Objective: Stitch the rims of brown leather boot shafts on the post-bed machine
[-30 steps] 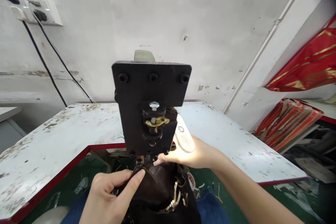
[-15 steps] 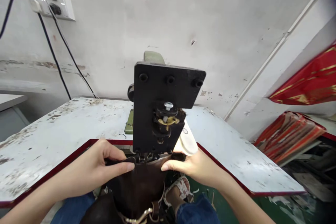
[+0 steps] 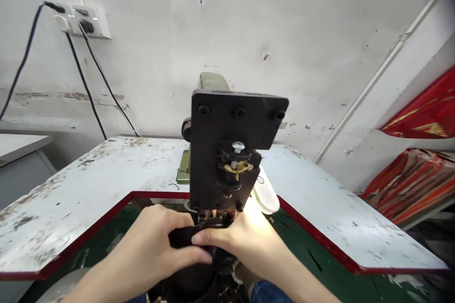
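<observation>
A dark brown leather piece (image 3: pixel 194 277) sits under the foot of a black sewing machine head (image 3: pixel 232 151) that faces me. My left hand (image 3: pixel 156 246) is closed on the leather's top edge, thumb lying across the front just below the foot. My right hand (image 3: pixel 234 239) pinches the same edge from the right, its fingertips meeting my left thumb. Both hands hide most of the leather. A small lamp lights the right hand from behind.
The machine stands in the notch of a worn white table (image 3: pixel 88 189) with a red edge. A white lamp head (image 3: pixel 265 194) pokes out right of the machine. Cables run from a wall socket (image 3: pixel 83 21) at upper left. Red and gold packages (image 3: pixel 419 175) lie at right.
Both hands came together in the middle under the machine foot and now cover the leather's top edge. The view shifted a little, so the machine sits further right.
</observation>
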`<action>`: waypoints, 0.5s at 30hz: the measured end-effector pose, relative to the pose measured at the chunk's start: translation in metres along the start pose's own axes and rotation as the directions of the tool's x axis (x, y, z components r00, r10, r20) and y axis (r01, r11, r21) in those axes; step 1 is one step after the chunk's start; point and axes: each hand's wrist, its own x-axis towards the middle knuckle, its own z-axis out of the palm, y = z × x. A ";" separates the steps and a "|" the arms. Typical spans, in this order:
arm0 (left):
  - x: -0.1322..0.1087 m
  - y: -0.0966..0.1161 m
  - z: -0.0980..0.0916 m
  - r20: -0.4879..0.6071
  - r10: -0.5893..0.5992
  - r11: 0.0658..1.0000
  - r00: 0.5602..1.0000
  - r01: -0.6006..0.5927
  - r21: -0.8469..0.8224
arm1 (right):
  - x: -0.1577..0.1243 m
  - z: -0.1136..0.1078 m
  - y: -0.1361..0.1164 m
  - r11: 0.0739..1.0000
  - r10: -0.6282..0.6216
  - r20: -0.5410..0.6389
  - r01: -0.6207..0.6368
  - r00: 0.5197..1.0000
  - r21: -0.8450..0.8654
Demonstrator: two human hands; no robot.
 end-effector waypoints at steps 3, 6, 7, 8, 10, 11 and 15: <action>0.005 0.006 0.015 0.029 -0.100 0.982 0.995 0.103 -0.160 | 0.001 -0.013 0.009 0.998 -0.033 0.085 0.027 0.996 0.065; 0.002 -0.004 0.022 0.038 -0.210 0.937 0.977 0.213 -0.278 | -0.004 -0.029 0.023 0.993 0.027 0.200 -0.049 0.979 0.105; -0.001 -0.008 0.023 0.035 -0.229 0.924 0.973 0.229 -0.305 | -0.007 -0.031 0.026 0.990 0.051 0.207 -0.077 0.977 0.118; -0.004 -0.013 0.023 0.028 -0.246 0.914 0.969 0.242 -0.325 | -0.010 -0.031 0.029 0.986 0.069 0.193 -0.096 0.979 0.134; -0.010 -0.021 0.022 0.014 -0.278 0.897 0.960 0.265 -0.354 | -0.016 -0.024 0.031 0.983 0.079 0.141 -0.101 0.987 0.155; -0.012 -0.024 0.021 0.017 -0.296 0.885 0.955 0.281 -0.371 | -0.018 -0.019 0.031 0.984 0.081 0.113 -0.097 0.990 0.149; -0.022 -0.032 0.014 0.028 -0.361 0.831 0.932 0.335 -0.445 | -0.019 0.006 0.031 0.988 0.077 0.040 -0.082 0.996 0.129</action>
